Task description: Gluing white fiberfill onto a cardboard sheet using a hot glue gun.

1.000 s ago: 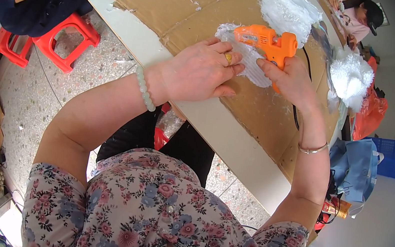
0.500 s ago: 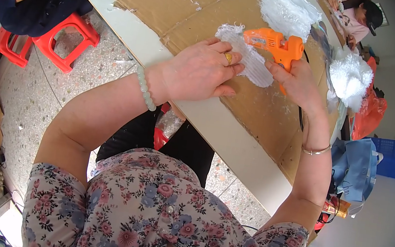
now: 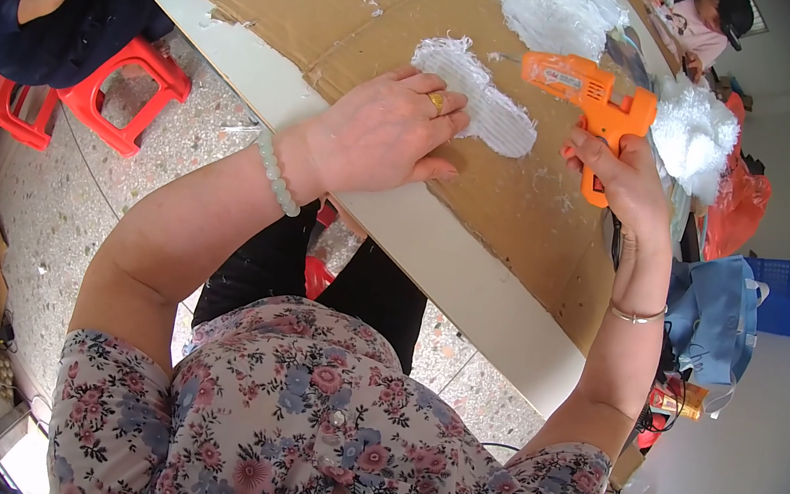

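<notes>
Sole-shaped white piece (image 3: 486,103) in the head view, lying flat on brown cardboard (image 3: 520,219) spread over a white table (image 3: 452,270), ribbed on its upper face and frayed at the far end. Partly covered at its left side by the left hand (image 3: 381,134), palm down, fingers laid over the edge, thumb spread away from them. Pressed or lightly pinched there, impossible to make out which (underside of that hand hidden from the camera).

To the right, an orange glue gun (image 3: 589,87), held by the handle in the right hand (image 3: 631,184) with a snug, wrapped grip. Raised above the cardboard, nozzle directed left, near the far end of the white piece but apparently not touching it.

As for progress, already shaped to a sole-like outline and set out flat, with nothing visibly fixed on top. Perhaps midway through handling, to judge by both hands being occupied. No glue clear enough to confirm on the ribbed face. Farther off, a shaggy white bundle (image 3: 559,12) and, beyond the gun, a fluffy white heap (image 3: 693,137): both apart from the piece, not joined to it, untouched by either hand. Too little shown to judge how much remains.
</notes>
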